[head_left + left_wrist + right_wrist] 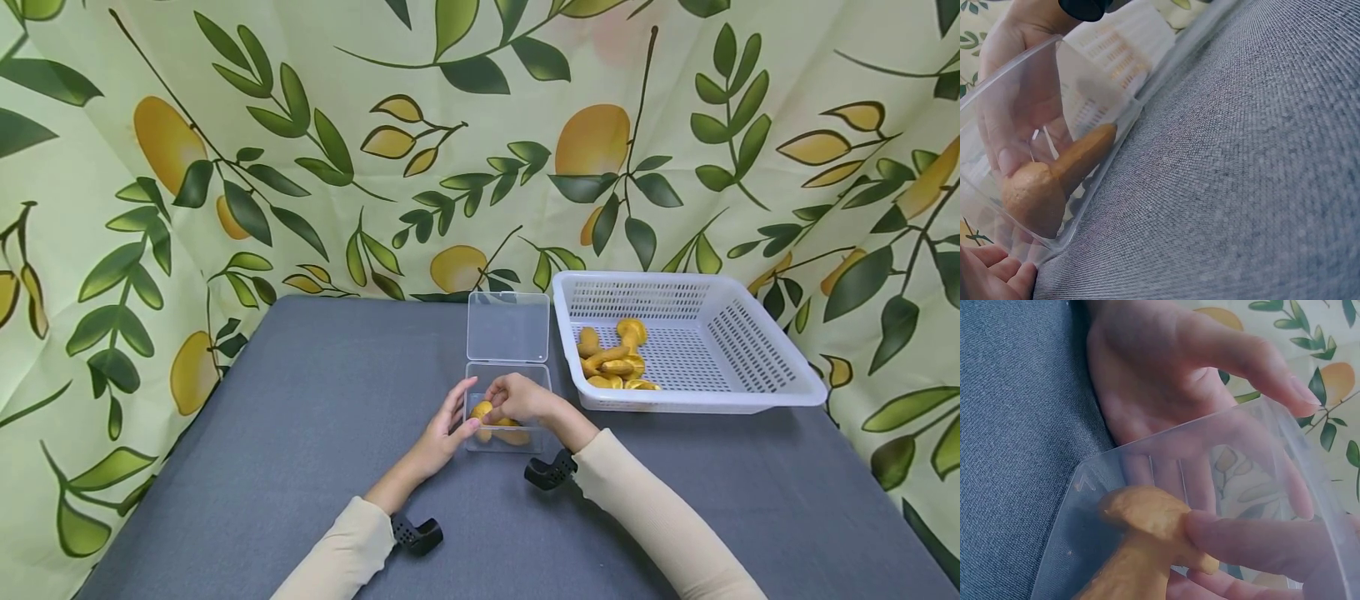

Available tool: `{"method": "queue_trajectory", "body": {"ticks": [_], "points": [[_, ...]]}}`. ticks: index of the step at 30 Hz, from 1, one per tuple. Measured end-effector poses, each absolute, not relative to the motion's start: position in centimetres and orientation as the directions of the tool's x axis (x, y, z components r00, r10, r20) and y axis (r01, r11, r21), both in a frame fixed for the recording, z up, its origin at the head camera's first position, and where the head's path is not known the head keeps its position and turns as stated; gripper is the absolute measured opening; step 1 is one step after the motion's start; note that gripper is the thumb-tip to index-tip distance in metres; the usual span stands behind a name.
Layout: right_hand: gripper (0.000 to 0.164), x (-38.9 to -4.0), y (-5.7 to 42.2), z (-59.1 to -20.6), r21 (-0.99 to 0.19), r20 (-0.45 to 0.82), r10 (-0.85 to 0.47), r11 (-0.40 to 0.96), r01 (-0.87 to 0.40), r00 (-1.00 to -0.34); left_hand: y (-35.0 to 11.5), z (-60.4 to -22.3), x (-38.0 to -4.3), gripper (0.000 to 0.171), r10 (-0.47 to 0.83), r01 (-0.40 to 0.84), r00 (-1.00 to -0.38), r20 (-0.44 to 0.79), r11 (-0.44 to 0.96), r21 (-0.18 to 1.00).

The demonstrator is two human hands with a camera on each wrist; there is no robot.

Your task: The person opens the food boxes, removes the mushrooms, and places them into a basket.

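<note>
A clear plastic box (534, 443) stands on the grey cloth with its hinged lid (508, 327) raised at the back. My right hand (521, 398) reaches inside and pinches the cap of a yellow-brown mushroom (1147, 515) between thumb and fingers. In the left wrist view this mushroom (1035, 197) lies low in the box, its stem along the bottom. Another brownish piece (512, 435) shows through the front wall. My left hand (442, 429) stays at the box's left side, fingers extended along the wall and thumb near the front rim.
Right of the box, a white perforated basket (780, 398) holds several similar mushrooms (632, 335) at its left end. Grey cloth (360, 375) covers the table. A leaf-patterned curtain (480, 167) hangs behind. Each wrist wears a black camera mount (418, 535).
</note>
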State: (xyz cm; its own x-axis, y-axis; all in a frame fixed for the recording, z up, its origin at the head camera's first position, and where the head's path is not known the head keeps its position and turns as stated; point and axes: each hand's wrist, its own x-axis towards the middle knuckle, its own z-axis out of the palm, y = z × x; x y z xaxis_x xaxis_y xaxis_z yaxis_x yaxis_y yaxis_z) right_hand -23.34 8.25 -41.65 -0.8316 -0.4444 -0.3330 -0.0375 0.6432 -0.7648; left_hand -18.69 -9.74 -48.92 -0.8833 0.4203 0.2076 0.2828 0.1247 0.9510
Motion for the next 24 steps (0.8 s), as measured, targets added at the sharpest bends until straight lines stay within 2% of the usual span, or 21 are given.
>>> {"method": "queue_trajectory", "body": {"ticks": [7,16,24], "points": [[0.032,-23.2,8.5,-41.4,-0.806,-0.316,-0.466,0.591,-0.025,-0.826,-9.8,-49.2,-18.7,0.062,0.423,0.372,-0.858,0.292,0.119,0.921],[0.033,-23.0,8.9,-40.7,-0.832,-0.273,-0.504,0.552,-0.062,-0.819,-9.7,-47.9,-18.2,0.062,0.428,0.275,-0.882,0.198,0.126,0.953],[0.033,-23.1,9.5,-39.8,-0.841,-0.282,-0.488,0.54,-0.032,-0.826,-9.8,-48.7,-18.6,0.063,0.433,0.257,-0.883,0.18,0.127,0.958]]}}
